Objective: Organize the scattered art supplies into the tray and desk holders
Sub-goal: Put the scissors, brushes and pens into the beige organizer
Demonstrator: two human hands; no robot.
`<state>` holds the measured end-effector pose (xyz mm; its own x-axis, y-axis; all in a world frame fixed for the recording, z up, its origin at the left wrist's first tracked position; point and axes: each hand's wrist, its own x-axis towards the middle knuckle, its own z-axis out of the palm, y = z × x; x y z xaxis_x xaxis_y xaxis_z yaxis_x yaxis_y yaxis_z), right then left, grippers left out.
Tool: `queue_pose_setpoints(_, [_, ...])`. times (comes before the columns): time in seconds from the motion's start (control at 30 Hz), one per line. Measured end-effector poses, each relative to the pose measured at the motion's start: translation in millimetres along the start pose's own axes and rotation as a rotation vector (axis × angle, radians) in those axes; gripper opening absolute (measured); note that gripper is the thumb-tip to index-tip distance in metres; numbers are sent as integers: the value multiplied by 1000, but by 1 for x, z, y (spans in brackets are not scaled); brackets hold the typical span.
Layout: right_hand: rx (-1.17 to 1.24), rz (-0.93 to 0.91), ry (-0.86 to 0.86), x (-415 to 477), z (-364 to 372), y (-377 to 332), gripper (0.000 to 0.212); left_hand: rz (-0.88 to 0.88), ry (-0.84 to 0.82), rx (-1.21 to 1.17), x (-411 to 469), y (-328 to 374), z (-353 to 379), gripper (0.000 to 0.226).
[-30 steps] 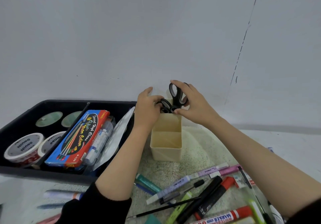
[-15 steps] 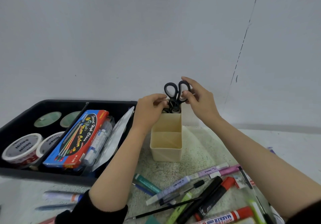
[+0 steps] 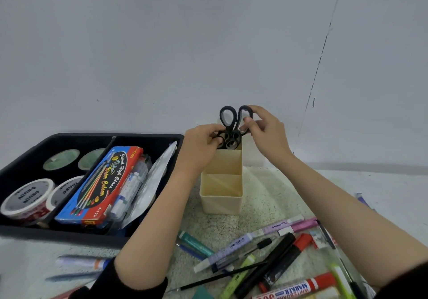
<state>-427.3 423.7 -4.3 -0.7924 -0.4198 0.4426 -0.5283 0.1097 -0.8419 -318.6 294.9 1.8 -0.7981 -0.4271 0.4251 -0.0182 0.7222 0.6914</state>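
Observation:
A cream desk holder [image 3: 221, 200] with several compartments stands by the wall. Black scissors [image 3: 229, 118] stand upright, blades down, in its far compartment, above a second, lower pair of black scissors [image 3: 230, 142] in the same compartment. My right hand [image 3: 264, 134] pinches the right handle loop of the upright scissors. My left hand [image 3: 201, 143] grips the lower handles at the holder's rim. A black tray [image 3: 20, 159] to the left holds tape rolls [image 3: 25, 196], a blue-red colour box [image 3: 102, 182] and plastic packets.
Markers and pens lie scattered on the speckled mat in front: a teal pen [image 3: 196, 243], lilac markers [image 3: 284, 224], a black-red marker [image 3: 284, 259], a red whiteboard marker [image 3: 298, 288], a thin black brush [image 3: 220, 276]. More pens [image 3: 81, 262] lie front left. A white wall is right behind the holder.
The tilted scissors in my right hand turned upright and went blades-down into the holder's far compartment. My left hand stayed at the lower handles by the rim.

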Motion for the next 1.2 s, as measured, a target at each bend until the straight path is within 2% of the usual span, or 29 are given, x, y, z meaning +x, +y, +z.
queue_pose_setpoints(0.13, [-91,-30,-56,0,-1,-1,24,-43,-53,15,-4,-10,3,32])
queue_pose_setpoints(0.37, [-134,-72,-51,-3,-4,-2,27,-52,-13,-24,-7,-10,3,31])
queue_pose_setpoints(0.5, [-230,-116,-36,-8,-5,-5,38,-27,8,67,-8,-12,6,28])
queue_pose_setpoints(0.63, [-349,-123,-56,-4,-4,-10,39,25,33,160,-10,-12,11,33])
queue_pose_setpoints(0.93, [-353,-93,-94,-7,-8,-16,44,-50,25,74,-10,-13,9,40])
queue_pose_setpoints(1.2, [-315,-34,-149,-26,-19,-17,49,6,44,21,-36,-2,3,36])
